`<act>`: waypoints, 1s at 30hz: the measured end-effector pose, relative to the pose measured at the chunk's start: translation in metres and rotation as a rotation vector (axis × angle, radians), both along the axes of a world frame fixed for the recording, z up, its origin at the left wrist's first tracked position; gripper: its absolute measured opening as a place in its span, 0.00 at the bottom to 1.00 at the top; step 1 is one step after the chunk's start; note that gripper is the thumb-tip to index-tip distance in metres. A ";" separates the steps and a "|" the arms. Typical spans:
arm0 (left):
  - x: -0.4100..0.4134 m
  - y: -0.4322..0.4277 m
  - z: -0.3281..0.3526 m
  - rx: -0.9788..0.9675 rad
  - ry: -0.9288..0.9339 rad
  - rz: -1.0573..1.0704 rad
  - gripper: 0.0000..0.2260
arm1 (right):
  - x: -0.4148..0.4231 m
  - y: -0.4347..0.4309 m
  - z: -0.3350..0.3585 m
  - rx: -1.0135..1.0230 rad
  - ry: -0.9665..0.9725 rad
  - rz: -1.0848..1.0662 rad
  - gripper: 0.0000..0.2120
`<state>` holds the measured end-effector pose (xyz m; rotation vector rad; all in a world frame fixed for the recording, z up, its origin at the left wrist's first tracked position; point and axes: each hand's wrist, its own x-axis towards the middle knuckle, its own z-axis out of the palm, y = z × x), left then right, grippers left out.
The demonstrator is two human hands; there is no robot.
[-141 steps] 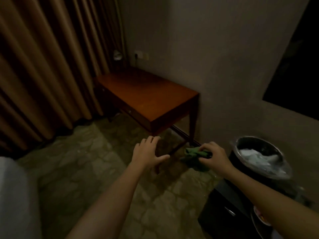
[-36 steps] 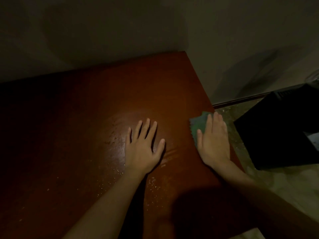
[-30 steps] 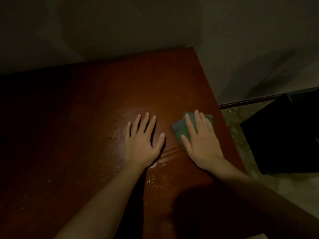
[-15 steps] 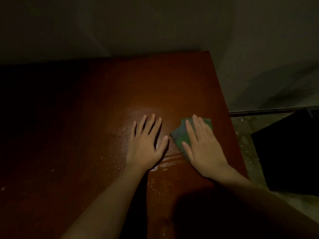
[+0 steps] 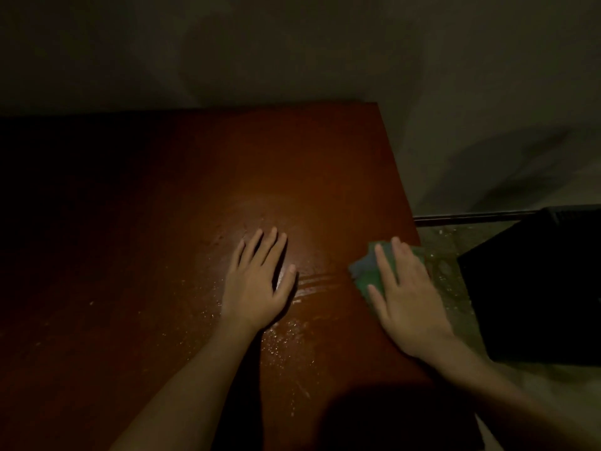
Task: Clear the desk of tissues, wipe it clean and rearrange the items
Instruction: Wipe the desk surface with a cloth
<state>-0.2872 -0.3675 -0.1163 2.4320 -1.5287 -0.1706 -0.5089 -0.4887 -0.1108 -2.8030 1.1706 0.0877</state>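
Under the straight, spread fingers (image 5: 383, 265) of the right hand (image 5: 410, 302) a folded green cloth (image 5: 363, 271) lies pressed flat at the right edge of the bench (image 5: 292, 157); left hand (image 5: 257, 289) rests open-palmed beside wet streaks (image 5: 313, 281), so best press evenly and overlap strokes across the droplets (image 5: 283, 340) toward that edge.

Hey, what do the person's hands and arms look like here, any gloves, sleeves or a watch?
Both hands are bare: the left hand and the right hand show no gloves, and no rings can be made out in the dim light. The left forearm and right forearm are uncovered as far as the frame shows, with no sleeve, watch or bracelet visible.
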 end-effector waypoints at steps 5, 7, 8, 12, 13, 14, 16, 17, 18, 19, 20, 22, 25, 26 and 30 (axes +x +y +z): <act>-0.005 0.007 0.001 0.000 0.004 0.011 0.31 | 0.066 0.015 -0.004 -0.018 -0.053 -0.246 0.30; -0.006 0.008 0.002 0.022 0.004 -0.006 0.32 | 0.076 0.046 -0.007 0.000 -0.039 -0.093 0.30; -0.009 0.014 0.002 0.025 0.011 -0.013 0.32 | 0.067 0.061 -0.008 -0.001 -0.034 -0.027 0.30; -0.028 0.053 0.000 0.007 0.037 -0.027 0.30 | -0.015 0.074 -0.005 0.017 0.010 -0.008 0.30; -0.032 0.063 -0.001 -0.002 0.047 -0.024 0.30 | -0.029 0.067 -0.003 0.020 0.013 -0.075 0.31; -0.035 0.069 -0.001 -0.012 0.056 -0.014 0.30 | -0.036 0.060 -0.002 0.009 -0.001 -0.161 0.32; -0.036 0.074 -0.001 -0.021 0.066 0.006 0.30 | -0.021 0.056 -0.003 -0.020 -0.025 -0.356 0.32; -0.036 0.073 -0.002 -0.023 0.063 0.010 0.31 | -0.004 0.062 -0.003 -0.021 -0.035 -0.415 0.32; -0.036 0.072 -0.002 -0.022 0.055 0.009 0.31 | 0.013 0.074 -0.004 -0.009 -0.045 -0.411 0.31; -0.037 0.072 -0.003 -0.020 0.050 0.006 0.32 | 0.026 0.089 -0.006 -0.001 -0.057 -0.344 0.31; -0.038 0.072 -0.003 -0.023 0.053 0.000 0.32 | 0.032 0.106 -0.007 0.004 -0.069 -0.239 0.30; -0.040 0.078 -0.002 -0.023 0.067 -0.005 0.32 | 0.014 0.137 -0.009 0.020 -0.064 -0.075 0.30; -0.049 0.090 -0.002 -0.009 0.055 -0.005 0.32 | -0.046 0.139 -0.005 0.039 -0.011 -0.076 0.31; -0.052 0.093 -0.001 -0.012 0.062 -0.017 0.32 | -0.060 0.129 -0.004 0.036 0.001 -0.133 0.31; -0.055 0.094 -0.001 -0.024 0.067 -0.029 0.31 | -0.032 0.098 -0.003 -0.028 -0.074 -0.476 0.34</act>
